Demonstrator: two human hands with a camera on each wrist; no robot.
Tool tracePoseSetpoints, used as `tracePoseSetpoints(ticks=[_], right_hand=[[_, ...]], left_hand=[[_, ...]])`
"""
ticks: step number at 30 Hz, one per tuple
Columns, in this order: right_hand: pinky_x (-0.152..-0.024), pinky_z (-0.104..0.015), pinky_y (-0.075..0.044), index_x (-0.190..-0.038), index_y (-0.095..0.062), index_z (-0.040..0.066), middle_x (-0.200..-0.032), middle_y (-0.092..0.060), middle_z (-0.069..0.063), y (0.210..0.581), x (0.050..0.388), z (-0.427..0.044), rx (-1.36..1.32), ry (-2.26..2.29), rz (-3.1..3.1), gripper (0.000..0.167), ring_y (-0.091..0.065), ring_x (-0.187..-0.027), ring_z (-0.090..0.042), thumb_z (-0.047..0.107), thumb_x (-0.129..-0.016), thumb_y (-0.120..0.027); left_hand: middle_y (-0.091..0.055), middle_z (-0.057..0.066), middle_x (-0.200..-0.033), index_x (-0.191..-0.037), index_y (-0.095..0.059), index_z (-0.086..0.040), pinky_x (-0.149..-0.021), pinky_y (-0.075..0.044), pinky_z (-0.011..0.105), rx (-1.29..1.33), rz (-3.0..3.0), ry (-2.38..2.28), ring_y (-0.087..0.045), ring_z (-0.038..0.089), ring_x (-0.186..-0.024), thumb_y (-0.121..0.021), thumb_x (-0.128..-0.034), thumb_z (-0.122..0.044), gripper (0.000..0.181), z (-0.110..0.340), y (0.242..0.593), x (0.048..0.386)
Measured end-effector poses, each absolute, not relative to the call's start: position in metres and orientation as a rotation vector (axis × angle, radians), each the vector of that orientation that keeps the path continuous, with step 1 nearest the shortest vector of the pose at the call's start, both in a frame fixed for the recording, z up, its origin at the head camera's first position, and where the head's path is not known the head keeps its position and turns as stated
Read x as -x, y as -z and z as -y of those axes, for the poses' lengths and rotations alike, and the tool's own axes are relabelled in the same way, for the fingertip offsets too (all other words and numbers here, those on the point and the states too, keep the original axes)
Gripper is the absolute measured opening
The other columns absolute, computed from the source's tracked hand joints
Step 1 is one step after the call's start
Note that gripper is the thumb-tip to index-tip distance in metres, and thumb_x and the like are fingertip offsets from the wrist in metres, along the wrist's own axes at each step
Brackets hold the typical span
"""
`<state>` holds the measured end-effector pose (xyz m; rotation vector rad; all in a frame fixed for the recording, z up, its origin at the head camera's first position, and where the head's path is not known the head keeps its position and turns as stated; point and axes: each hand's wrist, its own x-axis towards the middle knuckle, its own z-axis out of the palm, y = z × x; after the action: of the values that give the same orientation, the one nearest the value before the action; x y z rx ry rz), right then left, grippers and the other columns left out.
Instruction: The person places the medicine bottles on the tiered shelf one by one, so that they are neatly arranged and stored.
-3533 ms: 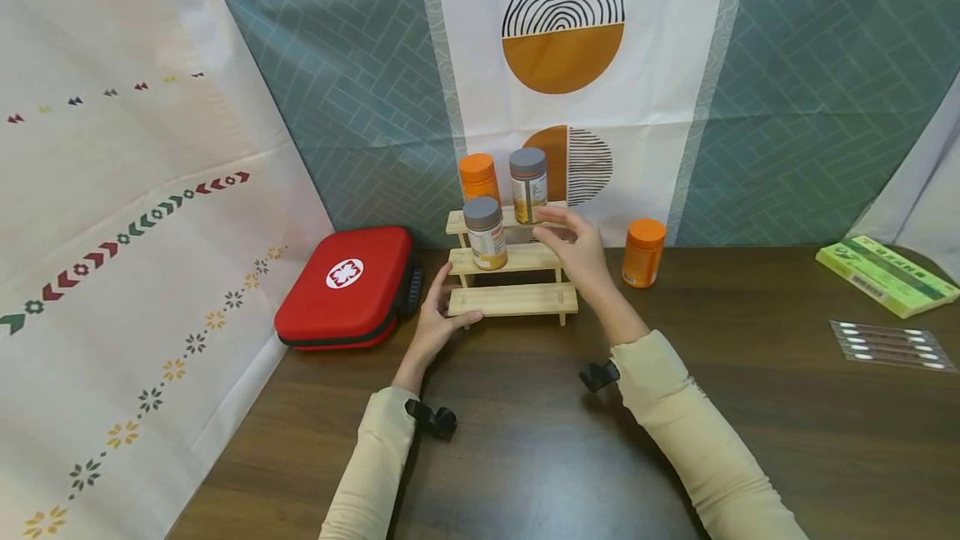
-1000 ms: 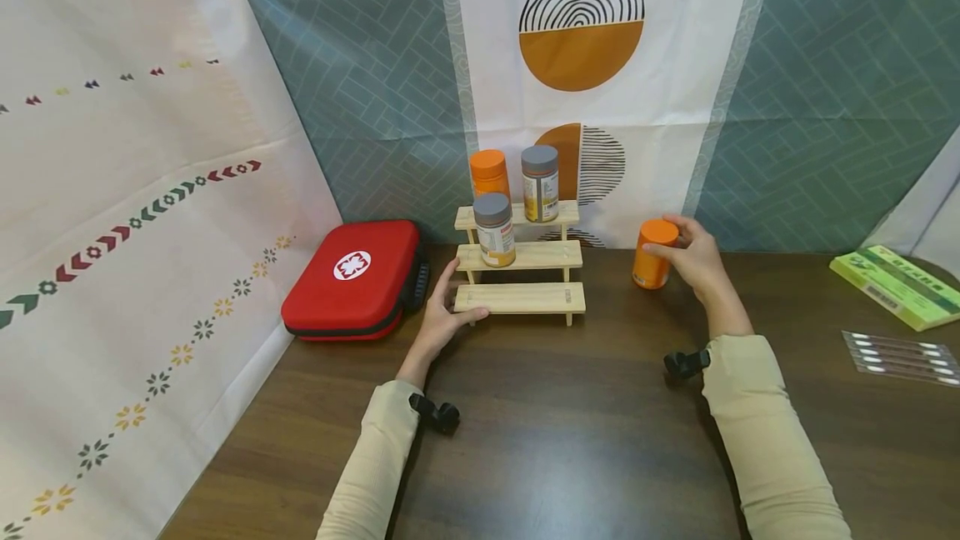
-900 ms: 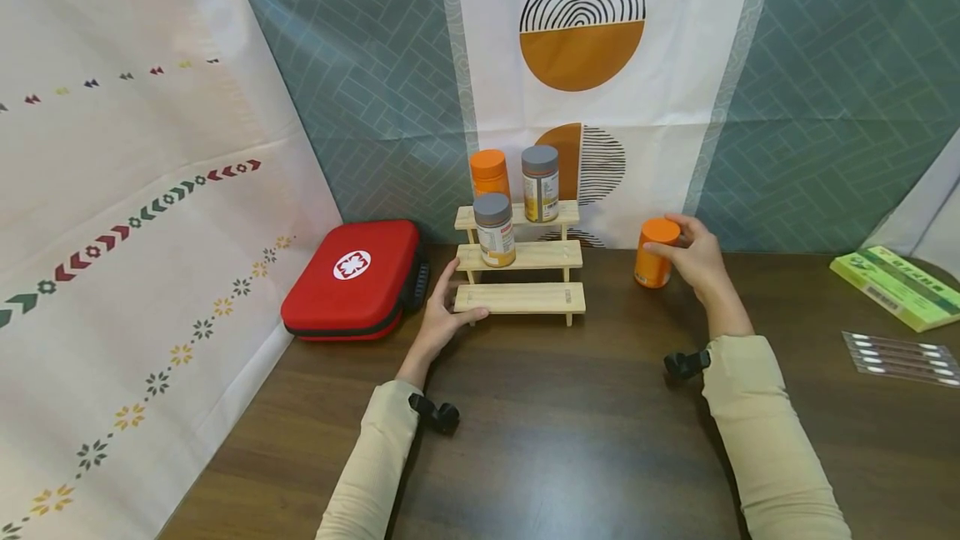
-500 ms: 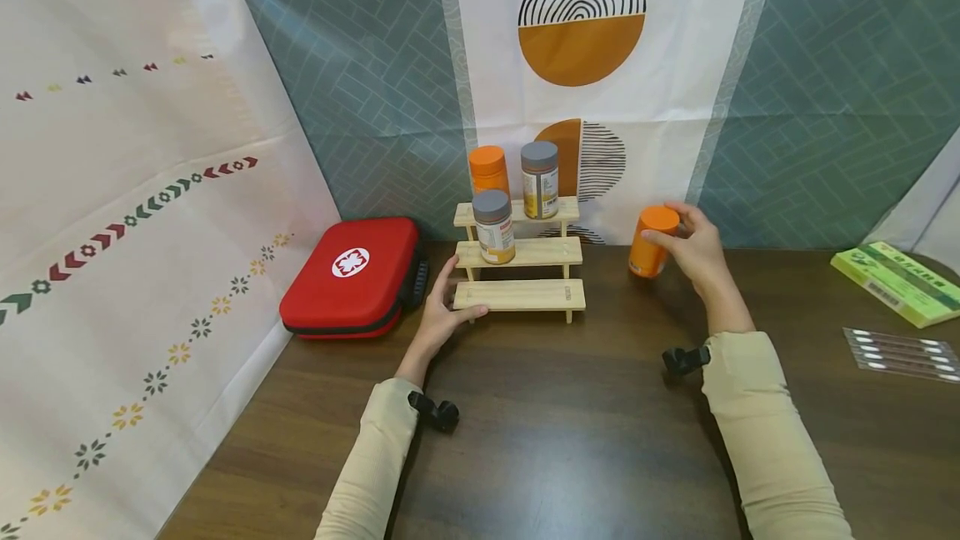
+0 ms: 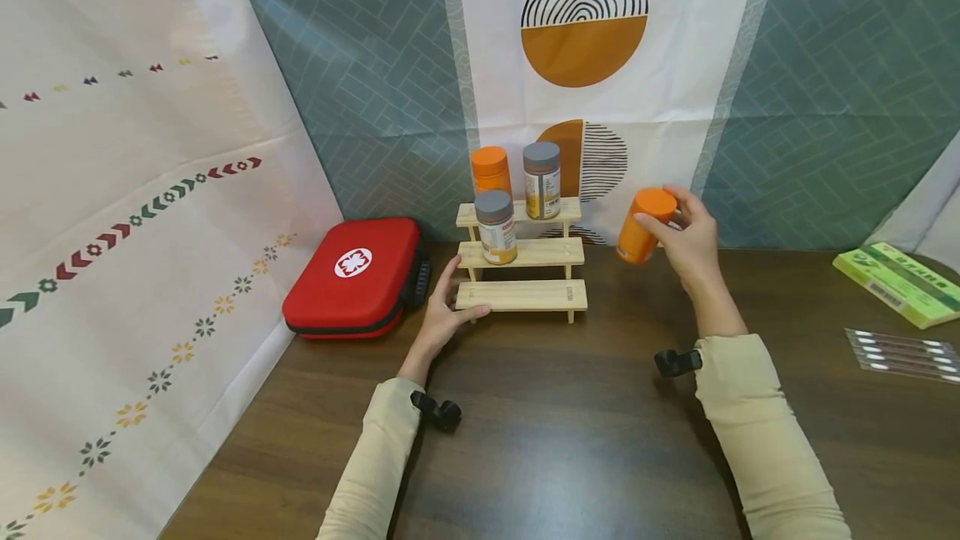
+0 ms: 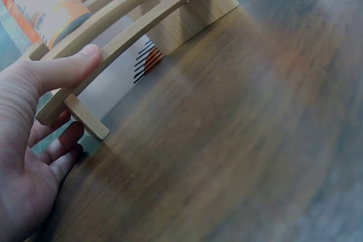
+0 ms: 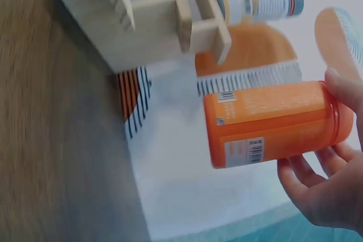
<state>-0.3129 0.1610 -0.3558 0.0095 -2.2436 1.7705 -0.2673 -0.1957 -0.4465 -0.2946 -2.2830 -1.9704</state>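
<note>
My right hand [image 5: 692, 233] grips an orange pill bottle [image 5: 645, 225] near its cap, lifted above the table and tilted. In the right wrist view the bottle [image 7: 272, 123] shows its labelled side, with thumb and fingers around the cap end. My left hand [image 5: 437, 319] holds the left end of a three-tier wooden stand [image 5: 525, 294]; in the left wrist view the thumb [image 6: 68, 71] lies on top of the lowest tier and the fingers are beneath it. A grey-capped bottle [image 5: 497, 232] stands on the middle tier. Another grey-capped bottle [image 5: 542, 182] and an orange bottle [image 5: 491, 165] stand on the top tier.
To the left of the stand lies a red first-aid case [image 5: 352, 273]. A green box [image 5: 896, 282] and a clear pack of cotton swabs [image 5: 903, 354] lie at the far right. Behind the table [image 5: 555, 432] hangs a patterned cloth [image 5: 802, 107].
My right hand has gone from the upper tier to the orange bottle on the table, gripped it and raised it, tilting it. The left hand keeps its place on the stand.
</note>
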Motion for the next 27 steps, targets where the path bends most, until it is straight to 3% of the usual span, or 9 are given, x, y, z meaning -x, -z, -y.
tracePoseSetpoints(ticks=[7, 11, 16, 19, 27], right_hand=[[-0.098, -0.023, -0.050, -0.145, -0.044, 0.008, -0.139, -0.057, -0.016, 0.344, 0.301, -0.134, -0.176, -1.745, 2.124, 0.066, -0.057, -0.099, 0.002, 0.023, -0.088, -0.073], [-0.087, -0.013, -0.049, -0.145, -0.046, 0.008, -0.136, -0.060, -0.015, 0.341, 0.298, -0.119, -0.279, -1.696, 2.132, 0.065, -0.059, -0.096, -0.003, 0.024, -0.088, -0.074], [-0.095, -0.031, -0.053, -0.144, -0.048, 0.010, -0.135, -0.061, -0.014, 0.342, 0.302, -0.101, -0.375, -1.670, 2.159, 0.064, -0.063, -0.107, -0.025, 0.026, -0.088, -0.074], [-0.097, -0.042, -0.052, -0.143, -0.048, 0.009, -0.134, -0.061, -0.015, 0.344, 0.306, -0.091, -0.399, -1.681, 2.170, 0.064, -0.063, -0.110, -0.030, 0.026, -0.087, -0.074], [-0.098, -0.046, -0.051, -0.143, -0.047, 0.008, -0.133, -0.061, -0.018, 0.342, 0.315, -0.071, -0.431, -1.705, 2.158, 0.066, -0.063, -0.112, -0.034, 0.026, -0.086, -0.075]], left_hand=[[-0.045, 0.032, -0.135, -0.157, -0.018, -0.011, -0.065, -0.050, 0.024, 0.309, 2.281, 1.962, -0.057, 0.014, -0.092, -0.074, -0.0786, 0.008, 0.098, 0.194, 0.440, 0.264], [-0.049, 0.027, -0.134, -0.157, -0.021, -0.018, -0.066, -0.049, 0.022, 0.288, 2.278, 1.933, -0.056, 0.013, -0.095, -0.076, -0.0785, 0.005, 0.098, 0.196, 0.453, 0.272], [-0.051, 0.024, -0.133, -0.156, -0.022, -0.022, -0.068, -0.050, 0.022, 0.288, 2.283, 1.888, -0.056, 0.011, -0.097, -0.077, -0.0784, 0.002, 0.099, 0.198, 0.464, 0.275], [-0.051, 0.023, -0.132, -0.156, -0.023, -0.024, -0.068, -0.050, 0.023, 0.284, 2.276, 1.894, -0.056, 0.012, -0.097, -0.078, -0.0774, 0.002, 0.099, 0.198, 0.465, 0.274], [-0.052, 0.022, -0.134, -0.156, -0.023, -0.027, -0.069, -0.049, 0.022, 0.272, 2.293, 1.891, -0.056, 0.014, -0.100, -0.079, -0.0778, 0.001, 0.100, 0.197, 0.461, 0.277]])
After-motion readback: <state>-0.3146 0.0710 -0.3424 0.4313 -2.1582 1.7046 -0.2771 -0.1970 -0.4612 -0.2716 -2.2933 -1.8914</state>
